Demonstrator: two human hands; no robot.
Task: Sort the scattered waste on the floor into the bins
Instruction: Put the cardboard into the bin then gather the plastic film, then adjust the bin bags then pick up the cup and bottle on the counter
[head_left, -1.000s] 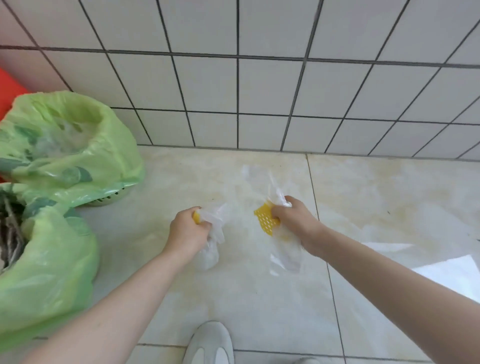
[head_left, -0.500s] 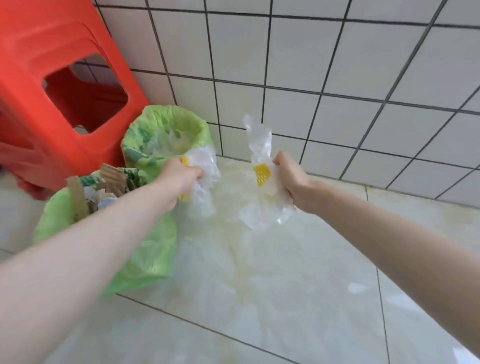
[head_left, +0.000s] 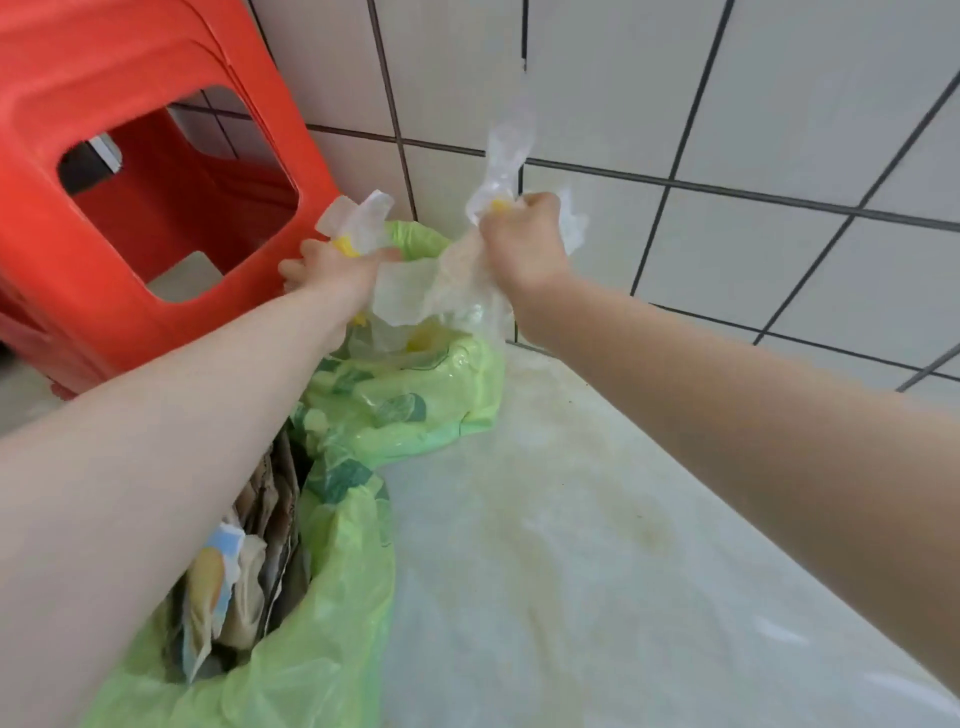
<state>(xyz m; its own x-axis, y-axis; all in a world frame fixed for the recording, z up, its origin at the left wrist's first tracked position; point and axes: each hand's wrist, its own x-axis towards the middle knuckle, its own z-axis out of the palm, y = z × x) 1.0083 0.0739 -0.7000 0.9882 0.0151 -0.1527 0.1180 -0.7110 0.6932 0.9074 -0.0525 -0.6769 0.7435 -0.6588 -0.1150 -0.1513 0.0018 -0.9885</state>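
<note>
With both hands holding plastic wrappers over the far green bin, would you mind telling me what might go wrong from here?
1. The wrapper in the left hand trails loose and light; released, it may drift past the far bin onto the floor.
2. The right hand and its wrapper sit near the bin's right edge, so that piece could fall outside.
3. The near bin, holding cardboard, lies just below the left arm; a stray wrapper could land there, mis-sorted.

Frame center: left hand (head_left: 332, 267) and right hand (head_left: 524, 241) each clutch crumpled clear plastic wrap (head_left: 457, 291) with yellow bits, above far green-lined bin (head_left: 415, 400). Near bin (head_left: 311, 649), lower left, holds paper scraps. Red stool (head_left: 130, 208) upper left against tiled wall (head_left: 727, 104).
</note>
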